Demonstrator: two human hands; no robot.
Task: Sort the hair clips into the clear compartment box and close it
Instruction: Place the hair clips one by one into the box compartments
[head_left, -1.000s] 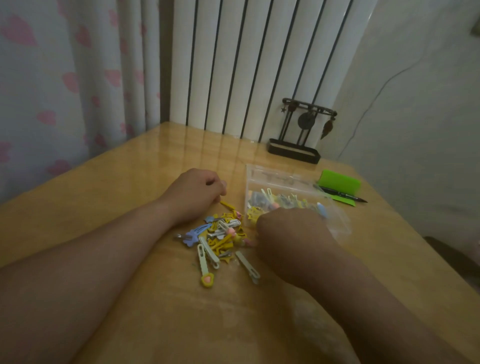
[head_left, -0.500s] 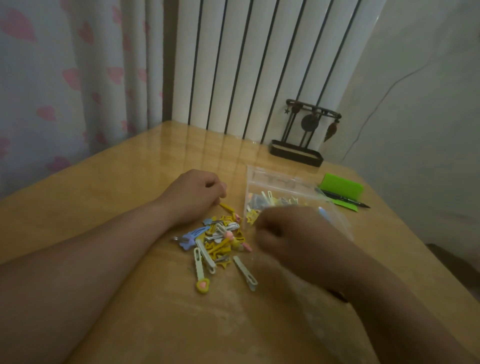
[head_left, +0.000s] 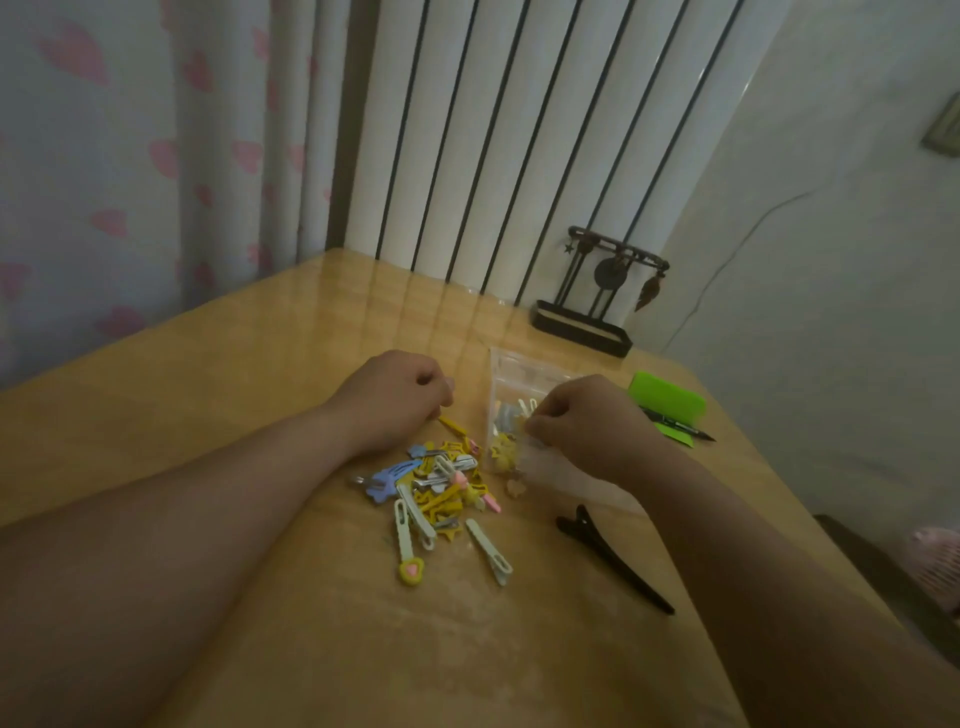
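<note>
Dimly, left hand (head_left: 393, 401), right hand (head_left: 589, 423) clenched (grasp indiscernible); glossy clips (head_left: 441, 486) beside clear box (head_left: 519, 370).

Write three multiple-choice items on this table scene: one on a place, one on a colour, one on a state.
1. Where does the black clip lie?
A. On the table, right of the pile of clips
B. Inside the clear box
C. On top of the pad

2. What colour is the pad by the pen?
A. Red
B. Green
C. Blue

3. How are the fingers of the left hand?
A. Spread flat on the table
B. Wrapped round the pen
C. Curled in

Answers:
1. A: the black clip rests on bare wood, apart from the coloured pile.
2. B: the pad is bright green.
3. C: the knuckles are bent, with the fingers tucked under, far from the pen.
</note>
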